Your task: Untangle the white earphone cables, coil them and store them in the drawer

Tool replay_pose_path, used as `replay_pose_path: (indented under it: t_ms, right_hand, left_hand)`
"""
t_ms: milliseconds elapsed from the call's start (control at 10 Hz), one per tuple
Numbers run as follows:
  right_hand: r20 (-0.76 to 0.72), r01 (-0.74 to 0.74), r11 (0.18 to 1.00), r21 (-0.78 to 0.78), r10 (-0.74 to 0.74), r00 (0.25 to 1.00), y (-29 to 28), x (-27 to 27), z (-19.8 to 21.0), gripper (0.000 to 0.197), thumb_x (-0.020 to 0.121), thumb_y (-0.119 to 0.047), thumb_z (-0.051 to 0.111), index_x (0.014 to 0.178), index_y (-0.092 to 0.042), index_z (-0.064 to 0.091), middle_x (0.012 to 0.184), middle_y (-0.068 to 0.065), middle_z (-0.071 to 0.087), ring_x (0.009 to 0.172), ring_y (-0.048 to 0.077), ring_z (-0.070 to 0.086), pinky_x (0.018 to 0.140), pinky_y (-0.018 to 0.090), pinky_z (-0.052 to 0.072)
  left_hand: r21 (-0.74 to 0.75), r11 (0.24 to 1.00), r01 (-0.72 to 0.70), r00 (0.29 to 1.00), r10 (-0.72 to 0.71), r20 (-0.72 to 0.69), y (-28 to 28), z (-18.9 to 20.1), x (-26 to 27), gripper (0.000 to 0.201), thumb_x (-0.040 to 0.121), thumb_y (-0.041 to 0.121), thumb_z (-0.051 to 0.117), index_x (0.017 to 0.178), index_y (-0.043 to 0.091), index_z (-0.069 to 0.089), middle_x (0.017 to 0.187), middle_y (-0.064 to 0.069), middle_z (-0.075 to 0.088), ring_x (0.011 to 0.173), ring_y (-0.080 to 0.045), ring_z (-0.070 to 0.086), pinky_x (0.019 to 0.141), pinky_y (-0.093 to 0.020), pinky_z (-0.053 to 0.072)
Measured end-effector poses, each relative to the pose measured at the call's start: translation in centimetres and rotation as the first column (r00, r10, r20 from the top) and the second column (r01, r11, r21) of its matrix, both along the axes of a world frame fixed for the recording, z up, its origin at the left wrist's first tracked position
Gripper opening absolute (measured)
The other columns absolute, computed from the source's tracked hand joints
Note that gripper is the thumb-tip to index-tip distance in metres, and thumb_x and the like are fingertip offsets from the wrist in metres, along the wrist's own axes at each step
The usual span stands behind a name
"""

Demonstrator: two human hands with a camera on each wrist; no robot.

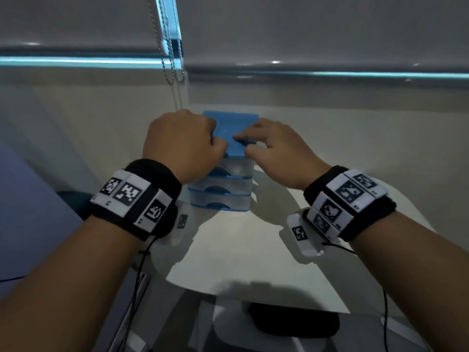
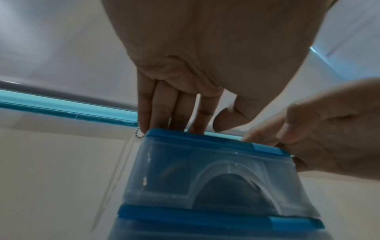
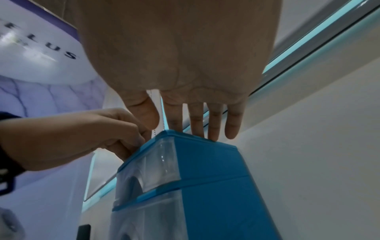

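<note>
**Both hands on top of the drawer unit, earphones out of sight**

A small blue drawer unit (image 1: 223, 171) with three clear-fronted drawers stands toward the far edge of the white surface (image 1: 253, 250), and both hands sit on its blue top. The left hand (image 1: 182, 141) lies at the left side of the top; from the left wrist camera its fingers (image 2: 162, 110) are straight and pressed together, tips down on the lid, probably to steady the light unit. The right hand (image 1: 276, 148) comes in from the right with its fingers (image 3: 213, 120) mostly straight and slightly spread, tips on the top near the front rim; whether it pinches anything there I cannot tell.

The top drawer (image 2: 216, 175) looks pushed in, and its clear front shows no white cable that I can make out. The earphone cables are not visible anywhere, so they may already be inside, which would put the task near its end.

A bead chain (image 1: 172, 59) hangs just behind the unit, close to the left fingers, and could snag. A dark object (image 1: 294, 321) lies at the near edge, well apart.
</note>
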State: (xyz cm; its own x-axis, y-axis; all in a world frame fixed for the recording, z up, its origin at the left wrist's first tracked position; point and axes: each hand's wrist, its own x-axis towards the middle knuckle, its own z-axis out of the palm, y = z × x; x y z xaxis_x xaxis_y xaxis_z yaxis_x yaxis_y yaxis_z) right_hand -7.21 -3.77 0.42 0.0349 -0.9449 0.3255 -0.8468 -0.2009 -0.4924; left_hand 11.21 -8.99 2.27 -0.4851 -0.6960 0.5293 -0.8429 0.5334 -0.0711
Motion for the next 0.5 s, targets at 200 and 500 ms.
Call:
replay_pose_path:
  t_ms: [200,500]
  right_hand:
    - [0.066,-0.008,0.998,0.064,0.003,0.998,-0.4,-0.5,-0.1,0.060,0.081,-0.045,0.040,0.130,-0.028,0.069,0.120,-0.009,0.062,0.117,0.020,0.053,0.099,0.035,0.043]
    - [0.001,-0.055,0.909,0.412,0.060,0.998,1.1,-1.7,5.3,0.047,0.095,-0.022,0.054,0.142,-0.017,0.058,0.146,0.005,0.054,0.134,0.025,0.048,0.111,0.036,0.036]
  left_hand:
    - [0.076,0.997,-0.001,1.000,0.001,0.006,-0.4,0.8,0.1,0.029,0.084,0.037,0.050,0.062,0.018,0.049,0.052,0.001,0.041,0.048,-0.025,0.039,0.049,-0.027,0.022]
    - [0.547,0.836,-0.048,0.992,-0.025,0.124,-0.1,5.5,0.3,0.022,0.093,0.041,0.053,0.100,0.022,0.061,0.082,-0.001,0.056,0.074,-0.028,0.052,0.066,-0.033,0.040]
